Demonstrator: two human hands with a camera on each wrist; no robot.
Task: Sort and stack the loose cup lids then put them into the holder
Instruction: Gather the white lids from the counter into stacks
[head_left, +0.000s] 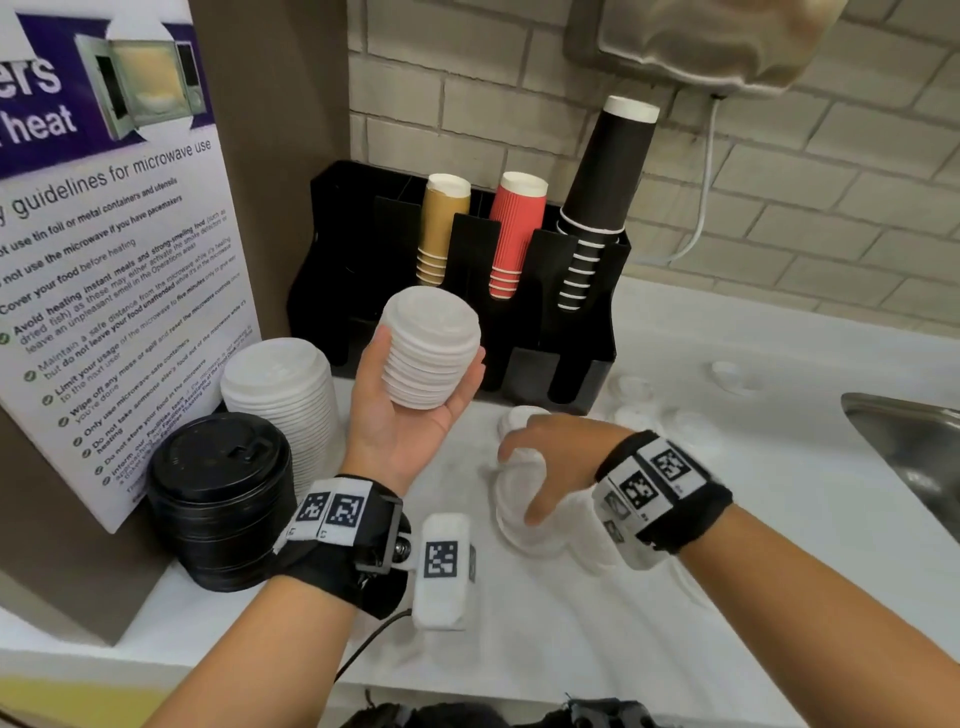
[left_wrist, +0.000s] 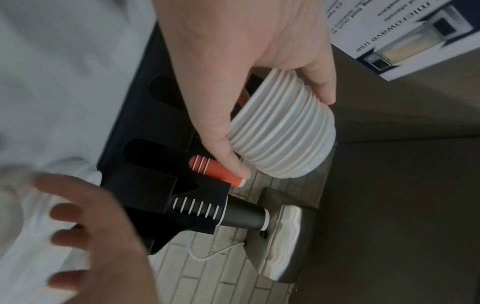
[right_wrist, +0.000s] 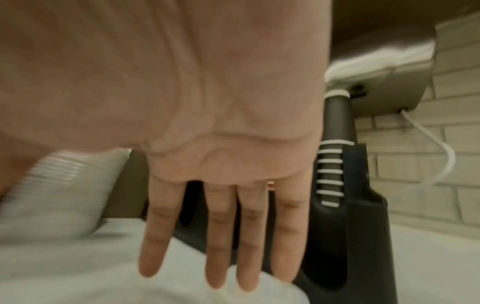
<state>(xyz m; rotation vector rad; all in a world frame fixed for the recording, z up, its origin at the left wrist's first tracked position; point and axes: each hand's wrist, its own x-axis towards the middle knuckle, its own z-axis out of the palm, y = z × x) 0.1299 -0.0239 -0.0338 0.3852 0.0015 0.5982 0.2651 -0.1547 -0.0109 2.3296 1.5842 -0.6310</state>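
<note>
My left hand (head_left: 405, 421) is raised palm up and grips a stack of small white lids (head_left: 431, 348) in front of the black holder (head_left: 576, 369). In the left wrist view its fingers curl round the ribbed stack (left_wrist: 285, 139). My right hand (head_left: 550, 457) hovers palm down over loose white lids (head_left: 519, 519) on the counter. Its fingers (right_wrist: 221, 236) are straight and spread, and hold nothing. The holder (right_wrist: 363, 216) stands just beyond them.
A tall stack of larger white lids (head_left: 280, 384) and a stack of black lids (head_left: 223, 493) stand at the left by a microwave sign (head_left: 104, 234). Tan (head_left: 439, 228), red (head_left: 514, 234) and black cups (head_left: 597, 208) fill the holder. Several loose lids (head_left: 634, 389) lie near a sink (head_left: 909, 447).
</note>
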